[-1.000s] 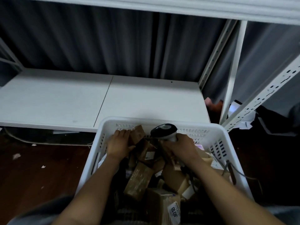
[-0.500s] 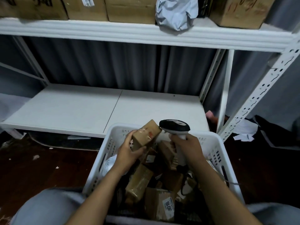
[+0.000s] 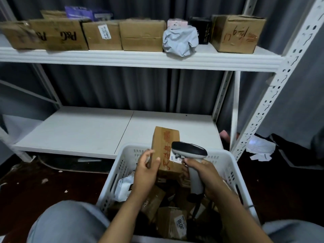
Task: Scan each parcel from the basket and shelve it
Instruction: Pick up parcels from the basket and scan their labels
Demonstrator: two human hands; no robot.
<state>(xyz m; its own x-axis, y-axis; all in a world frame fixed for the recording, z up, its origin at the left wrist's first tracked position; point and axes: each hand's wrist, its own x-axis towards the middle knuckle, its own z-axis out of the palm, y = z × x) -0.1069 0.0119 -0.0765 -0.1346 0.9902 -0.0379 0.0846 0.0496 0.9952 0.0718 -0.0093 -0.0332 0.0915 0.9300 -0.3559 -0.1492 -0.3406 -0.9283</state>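
Lower middle of the frame, both forearms come up from the bottom edge and meet over the white basket (image 3: 226, 165). The left hand (image 3: 145, 170) holds a brown cardboard parcel (image 3: 165, 146) upright above the basket's far rim. The thumb presses on the front face and the other fingers curl round the box's left edge, slightly spread. The parcel has red writing down the front and a white label (image 3: 176, 157) at its right edge.

The right hand (image 3: 204, 174) is wrapped round the pale handle of the scanner (image 3: 189, 151), fingers closed tight together and wrist bent inward. The dark scanner head sits just beside that label, pretty much touching the box; can't tell if it really is.

More brown parcels are piled in the basket under the hands, plus a white poly bag (image 3: 125, 187) on the left side and a box with a printed sticker (image 3: 172, 223) near the bottom.

Behind it, the lower shelf (image 3: 87, 130) runs across the middle of the frame. The upper shelf (image 3: 140, 58) along the top carries a row of cardboard boxes (image 3: 142, 35) and a crumpled grey mailer bag (image 3: 179, 41).
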